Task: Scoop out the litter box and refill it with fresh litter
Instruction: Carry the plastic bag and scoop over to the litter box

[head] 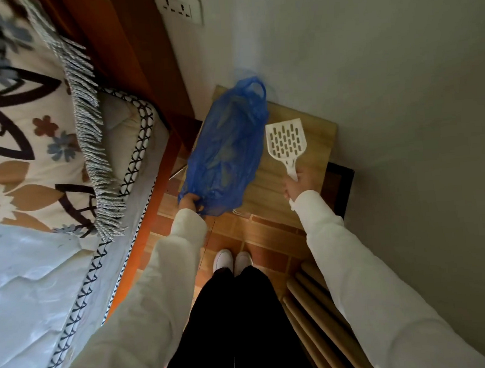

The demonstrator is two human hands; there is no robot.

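Note:
A thin blue plastic bag [227, 150] lies stretched over a small wooden table [316, 137] beside the bed. My left hand [189, 201] grips the bag's near end at the table's front left corner. A white slotted litter scoop [286, 142] lies with its blade flat on the table, to the right of the bag. My right hand [300, 182] grips its handle from the near side. No litter box shows in this view.
A bed [47, 184] with a patterned, fringed blanket fills the left. A grey wall [401, 84] runs along the right and back, with a socket [179, 8] up high. Wooden slats [318, 308] stand at the lower right. My feet are on tiled floor [268, 237].

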